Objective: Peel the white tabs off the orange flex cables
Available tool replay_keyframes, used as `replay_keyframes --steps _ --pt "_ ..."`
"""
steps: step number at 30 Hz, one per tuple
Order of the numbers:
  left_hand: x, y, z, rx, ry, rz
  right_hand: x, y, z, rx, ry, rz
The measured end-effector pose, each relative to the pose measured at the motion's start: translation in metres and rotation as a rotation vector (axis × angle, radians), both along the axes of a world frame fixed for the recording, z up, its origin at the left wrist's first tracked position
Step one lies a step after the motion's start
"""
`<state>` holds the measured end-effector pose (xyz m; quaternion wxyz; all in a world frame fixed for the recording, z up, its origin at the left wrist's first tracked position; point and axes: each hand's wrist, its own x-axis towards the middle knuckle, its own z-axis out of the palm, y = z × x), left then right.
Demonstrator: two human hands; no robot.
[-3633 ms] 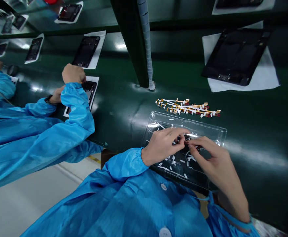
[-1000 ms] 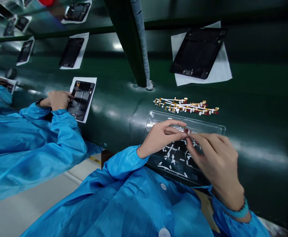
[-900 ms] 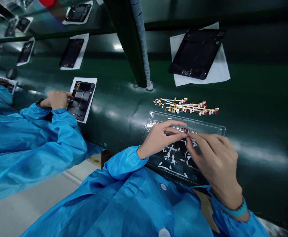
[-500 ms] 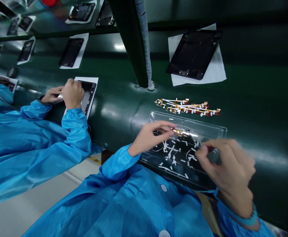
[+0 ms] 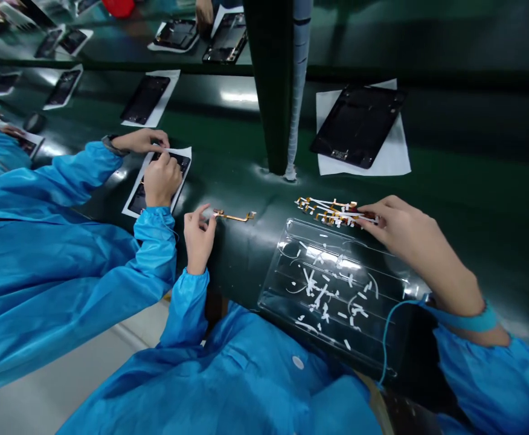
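Left hand (image 5: 200,232) held upright above the dark green workbench (image 5: 241,272), wrist slightly bent, forearm rising out of a gathered bright blue smock cuff (image 5: 187,308). Fingers bunched close together, the fingertips (image 5: 205,211) and thumb pinching the white-tabbed end of a single narrow gold-orange flexible ribbon cable (image 5: 235,216), the rest of that cable stretching sideways to the right just above the bench.

Right hand (image 5: 395,226) reaching out low and nearly flat, forearm slanting up from a teal wristband (image 5: 468,321). Fingers (image 5: 368,212) pressed side by side against the right end of a loose pile of similar gold-and-white ribbon cables (image 5: 332,211), whether pinching any strip impossible to tell.

Just below that pile, between the two forearms, a clear ribbed plastic tray (image 5: 287,254) lying flat on the bench, scattered with white tape strips (image 5: 319,296). A thin blue cord (image 5: 385,344) curving down past the tray's lower corner.

Farther off, a dark green pillar (image 5: 271,90) sleeved with a white spiral wrap (image 5: 298,90), and a black tablet casing (image 5: 359,127) on a white sheet (image 5: 364,163). At the left, a co-worker's hands (image 5: 158,181) in matching blue sleeves, both resting on a black tablet frame (image 5: 176,162) laid on white paper (image 5: 185,154).
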<state>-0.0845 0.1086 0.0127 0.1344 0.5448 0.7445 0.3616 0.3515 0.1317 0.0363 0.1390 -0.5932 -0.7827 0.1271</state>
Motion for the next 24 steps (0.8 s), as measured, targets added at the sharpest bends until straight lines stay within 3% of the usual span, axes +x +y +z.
replay_keyframes --steps 6,12,18,21,24 --pt "0.015 -0.009 -0.001 0.079 -0.038 -0.041 -0.001 0.002 0.001 -0.066 0.079 0.029" --pt "0.048 -0.011 0.017 0.159 -0.172 -0.158 0.009 0.000 0.019 -0.150 0.210 -0.085" --pt "0.114 -0.027 0.033 0.039 -0.461 -0.476 0.024 -0.022 0.039 -0.107 0.257 -0.142" --pt "0.153 -0.034 0.036 -0.055 -0.596 -0.633 0.017 -0.049 0.055 -0.042 0.331 -0.166" --pt "0.185 -0.040 0.042 -0.023 -0.611 -0.721 0.002 -0.077 0.071 -0.026 0.424 -0.236"
